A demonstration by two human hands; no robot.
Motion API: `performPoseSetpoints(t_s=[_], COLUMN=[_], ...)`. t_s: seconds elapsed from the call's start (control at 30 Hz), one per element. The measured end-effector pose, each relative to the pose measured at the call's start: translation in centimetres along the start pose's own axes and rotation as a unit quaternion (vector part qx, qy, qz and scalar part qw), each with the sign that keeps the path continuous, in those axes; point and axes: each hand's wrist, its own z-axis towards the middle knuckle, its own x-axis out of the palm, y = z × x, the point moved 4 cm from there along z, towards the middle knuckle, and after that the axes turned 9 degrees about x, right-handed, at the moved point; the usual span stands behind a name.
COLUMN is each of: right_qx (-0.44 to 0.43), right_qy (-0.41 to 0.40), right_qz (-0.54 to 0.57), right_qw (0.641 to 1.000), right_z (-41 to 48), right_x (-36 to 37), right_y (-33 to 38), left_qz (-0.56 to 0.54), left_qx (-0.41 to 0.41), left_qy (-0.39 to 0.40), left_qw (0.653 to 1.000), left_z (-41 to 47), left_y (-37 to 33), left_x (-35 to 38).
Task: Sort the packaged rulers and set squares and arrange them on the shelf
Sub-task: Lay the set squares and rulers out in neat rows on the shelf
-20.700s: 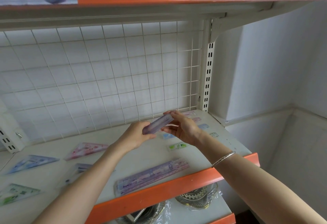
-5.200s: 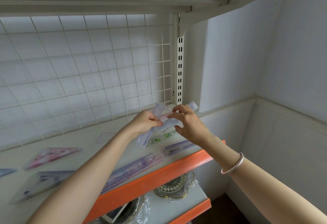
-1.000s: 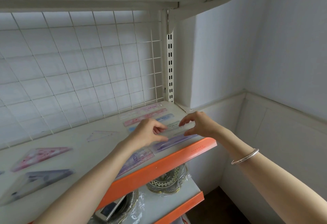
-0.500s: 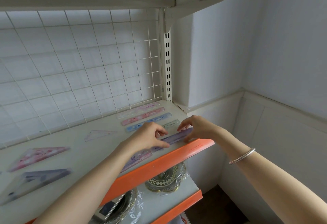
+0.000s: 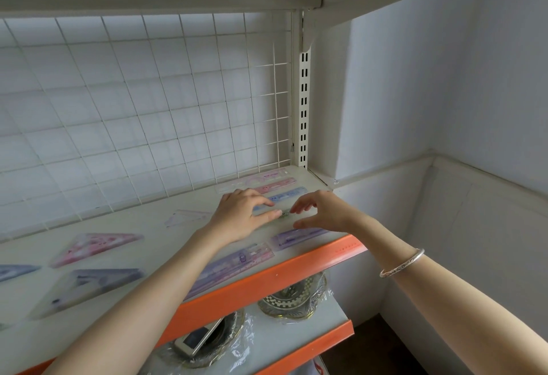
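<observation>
Head view. Inspector: Where are the hands sitting relative to the packaged rulers?

Technician: Both are working at the right end of the shelf. The left hand is lying palm-down with its fingers straight. Its fingertips are pressing on a green-marked ruler, which is lying flat on the shelf deck. The right hand is sitting just right of that ruler, with the fingers relaxed and spread and the thumb reaching toward the left hand. It is gripping nothing. Whether its fingertips are touching the packet cannot be told.

Inspector: How are the remaining items lying?

Technician: Behind the hands, a blue ruler, a pink ruler and a pale pink ruler are lying parallel, side by side, stepping back toward the wire-grid panel. A purple ruler is lying just in front of the right hand, near the orange lip. A long purple ruler is lying to its left, partly under the left forearm. The set squares are resting left of the hands:
- a clear set square nearest
- a pink set square
- a grey-purple set square
- a blue set square at the frame edge
</observation>
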Motion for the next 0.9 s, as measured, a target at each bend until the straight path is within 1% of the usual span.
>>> performPoseSetpoints(t_s=[0.17,0.37,0.47,0.6,0.77,0.9], right_qx=[-0.041,-0.091,-0.112,-0.148,-0.148,-0.154], right_qy=[0.030,0.125,0.151,0.156,0.170,0.166], right_qz=[-0.008,-0.036,-0.063,-0.094,-0.107,-0.137], right_qw=[0.999,0.987,0.980,0.972,0.968,0.964], right_z=[-0.2,-0.7,-0.8,-1.1,-1.1,-1.3], right_x=[2.0,5.5,7.0,8.1,8.6,8.7], right_y=[3.8,9.3,11.0,12.5,13.4,13.9], left_qz=[0.005,0.004,0.014,0.010,-0.012,-0.037], left_qx=[-0.032,-0.069,-0.083,-0.100,-0.114,-0.108], left_qy=[-0.005,-0.023,-0.027,-0.035,-0.032,-0.022], left_qw=[0.999,0.997,0.996,0.994,0.993,0.993], left_z=[-1.7,-4.6,-6.1,-7.9,-9.1,-9.5], left_y=[1.8,4.0,4.9,6.1,6.9,7.1], left_x=[-0.9,-2.3,-2.9,-3.4,-3.6,-3.7])
